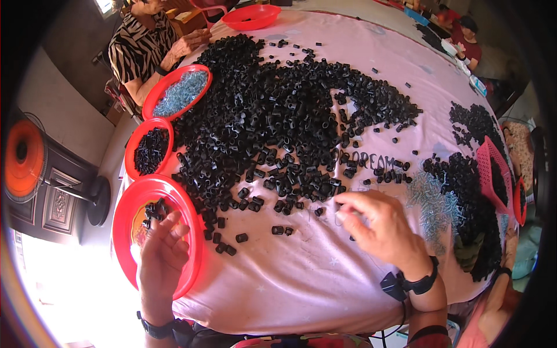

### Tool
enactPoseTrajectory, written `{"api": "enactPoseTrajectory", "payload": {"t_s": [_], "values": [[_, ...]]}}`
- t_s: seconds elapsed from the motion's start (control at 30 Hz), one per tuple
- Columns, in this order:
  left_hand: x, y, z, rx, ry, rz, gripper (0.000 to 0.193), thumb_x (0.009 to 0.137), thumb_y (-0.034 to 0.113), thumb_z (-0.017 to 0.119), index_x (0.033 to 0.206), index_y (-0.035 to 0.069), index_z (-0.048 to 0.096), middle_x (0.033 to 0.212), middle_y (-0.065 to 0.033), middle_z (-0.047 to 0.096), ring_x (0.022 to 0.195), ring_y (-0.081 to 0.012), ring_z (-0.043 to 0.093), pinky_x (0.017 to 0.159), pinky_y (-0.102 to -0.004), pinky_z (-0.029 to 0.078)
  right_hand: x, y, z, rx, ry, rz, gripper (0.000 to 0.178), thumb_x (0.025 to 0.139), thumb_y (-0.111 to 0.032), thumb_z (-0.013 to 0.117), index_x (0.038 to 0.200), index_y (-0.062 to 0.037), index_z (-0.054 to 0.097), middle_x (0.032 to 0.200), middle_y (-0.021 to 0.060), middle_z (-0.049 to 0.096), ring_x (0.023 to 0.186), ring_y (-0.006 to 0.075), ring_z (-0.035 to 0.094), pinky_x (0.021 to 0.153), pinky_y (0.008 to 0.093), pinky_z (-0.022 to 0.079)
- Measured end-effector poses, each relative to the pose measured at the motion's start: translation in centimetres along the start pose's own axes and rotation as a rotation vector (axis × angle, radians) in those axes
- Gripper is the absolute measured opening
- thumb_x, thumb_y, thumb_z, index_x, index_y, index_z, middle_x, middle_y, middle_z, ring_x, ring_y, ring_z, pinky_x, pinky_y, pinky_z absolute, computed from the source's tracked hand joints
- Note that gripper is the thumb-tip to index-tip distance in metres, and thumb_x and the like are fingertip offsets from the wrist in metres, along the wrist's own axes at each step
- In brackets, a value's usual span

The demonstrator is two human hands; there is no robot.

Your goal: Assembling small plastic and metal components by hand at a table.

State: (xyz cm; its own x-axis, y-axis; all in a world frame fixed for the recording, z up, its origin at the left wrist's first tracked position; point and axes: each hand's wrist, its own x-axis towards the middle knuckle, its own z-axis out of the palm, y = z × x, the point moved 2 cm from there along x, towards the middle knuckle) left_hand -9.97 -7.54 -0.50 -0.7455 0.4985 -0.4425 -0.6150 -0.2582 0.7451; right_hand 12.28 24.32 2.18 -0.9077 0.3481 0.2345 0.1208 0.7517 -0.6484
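Observation:
My left hand is over the near red basin, palm turned partly up. Its fingers are loosely curled and somewhat apart, and nothing shows in the palm. A few small black plastic pieces lie by its fingertips, over the basin. Above the near right part of the table my right hand pinches with thumb and forefinger. A small dark spot shows at those fingertips, too small to name. Beyond both hands spreads a big heap of short, hollow black plastic pieces, with several loose ones at its near edge.
At left stand a red basin of dark slender pieces and one of silvery screw-like pieces. Another red basin is at the far edge. A pink basket and more heaps lie right. People sit around the cloth-covered table; an orange fan stands left.

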Motion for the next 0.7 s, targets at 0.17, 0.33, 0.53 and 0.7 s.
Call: {"api": "enactPoseTrajectory", "payload": {"t_s": [0.17,0.33,0.53,0.7], "values": [[-3.8,-1.0,4.5,0.831,-0.268,-0.017,0.040,0.105,0.027,0.063,0.130,-0.004,0.062,0.102,-0.0147,0.073,0.069,-0.0194,0.071,0.062,-0.0299,0.056,-1.2,1.8,-5.4,-0.297,-0.256,0.289,0.022,0.084,-0.028,0.077,0.079,-0.0061,0.073,0.074,0.0148,0.073,0.068,0.0339,0.072,0.067,0.0427,0.054],[-3.4,-3.9,7.6,1.531,-0.324,0.384,0.052,0.090,0.004,0.077,0.135,-0.008,0.055,0.106,-0.0221,0.064,0.073,-0.0298,0.072,0.066,-0.0374,0.058,-1.6,3.5,-4.2,-0.291,-0.442,0.212,0.024,0.078,-0.030,0.078,0.076,-0.0073,0.071,0.071,0.0147,0.071,0.070,0.0366,0.071,0.067,0.0452,0.054],[0.3,-5.3,10.1,1.564,-0.509,0.679,0.042,0.092,0.000,0.069,0.132,-0.005,0.057,0.100,-0.0254,0.065,0.088,-0.0405,0.070,0.073,-0.0473,0.056,-0.8,2.3,-0.1,-0.162,-0.165,0.035,0.017,0.088,-0.020,0.075,0.080,-0.0063,0.068,0.071,0.0156,0.070,0.066,0.0359,0.070,0.062,0.0451,0.054],[2.1,-6.7,13.5,1.275,-0.434,0.723,0.044,0.094,-0.001,0.065,0.137,-0.002,0.056,0.099,-0.0251,0.066,0.082,-0.0405,0.070,0.072,-0.0457,0.057,-1.0,3.7,-1.6,-0.222,-0.030,0.056,0.013,0.090,-0.019,0.074,0.090,-0.0067,0.072,0.074,0.0158,0.071,0.071,0.0354,0.072,0.064,0.0447,0.056]]}}
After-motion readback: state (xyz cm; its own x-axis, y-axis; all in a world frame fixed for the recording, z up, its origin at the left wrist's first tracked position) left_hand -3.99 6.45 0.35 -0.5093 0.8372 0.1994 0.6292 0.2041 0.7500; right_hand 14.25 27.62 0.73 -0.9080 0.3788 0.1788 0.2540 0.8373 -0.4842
